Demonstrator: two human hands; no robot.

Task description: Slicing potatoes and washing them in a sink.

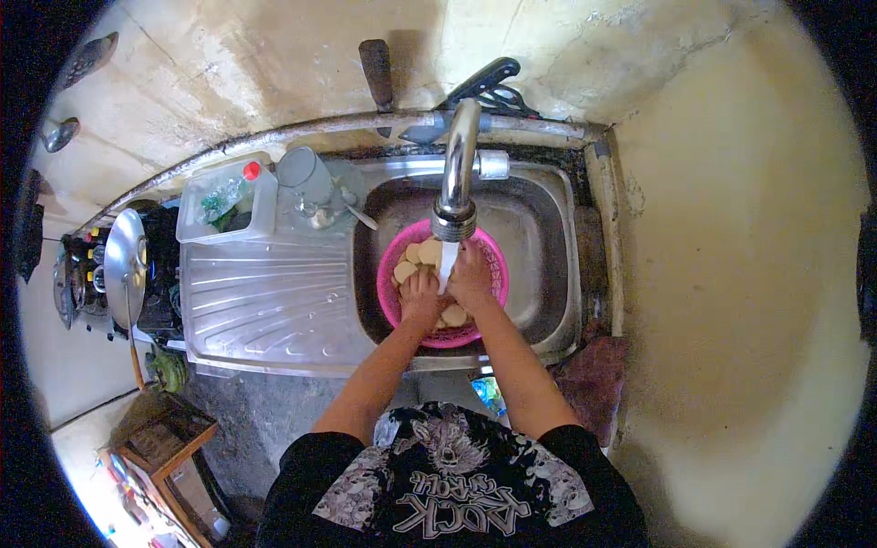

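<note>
A pink plastic strainer basket sits in the steel sink basin, holding several pale, round-cut food pieces. Both my hands are inside the basket. My left hand lies palm down on the pieces, fingers pointing away from me. Across from it, my right hand reaches in near the basket's right wall, its fingertips partly hidden. Between the hands falls a stream of water from the chrome faucet. Whether either hand grips a piece is hidden.
Left of the basin is a ribbed drainboard. On it stand a clear plastic container with a red-capped bottle, a translucent cup and a spoon. Knives hang behind the faucet. A wok is further left.
</note>
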